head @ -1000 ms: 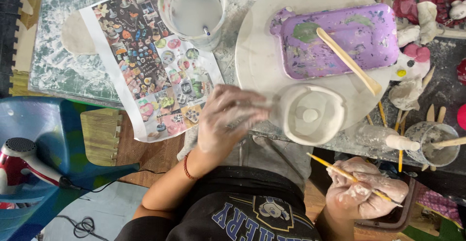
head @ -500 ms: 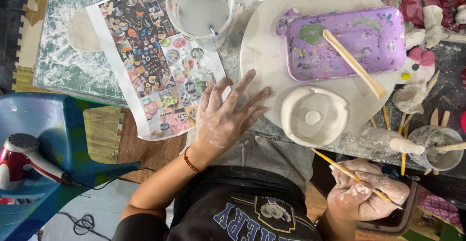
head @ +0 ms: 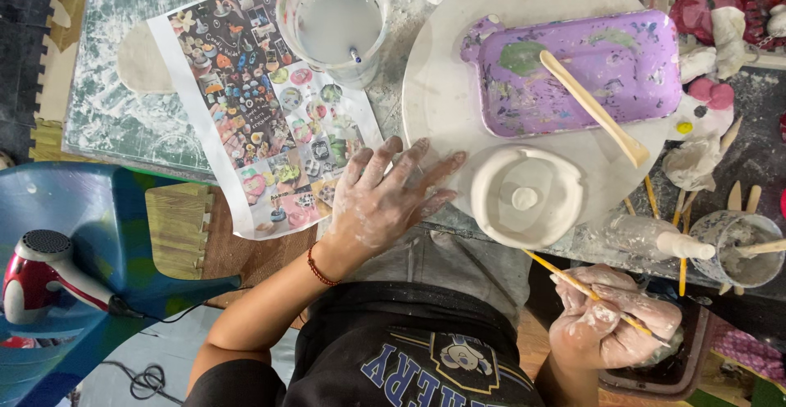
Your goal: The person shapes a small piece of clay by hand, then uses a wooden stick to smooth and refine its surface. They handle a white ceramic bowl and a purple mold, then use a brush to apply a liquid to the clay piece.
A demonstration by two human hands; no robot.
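We rest our left hand (head: 385,202), fingers spread, beside the white clay dish (head: 526,196); right hand (head: 614,325) grips a thin brush (head: 565,278), likely painting stage.

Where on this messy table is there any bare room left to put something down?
Bare patches: the round white board left of the purple tray, and the green mat left of the picture sheet. The right edge is crowded with clay pieces, wooden tools and a small cup.
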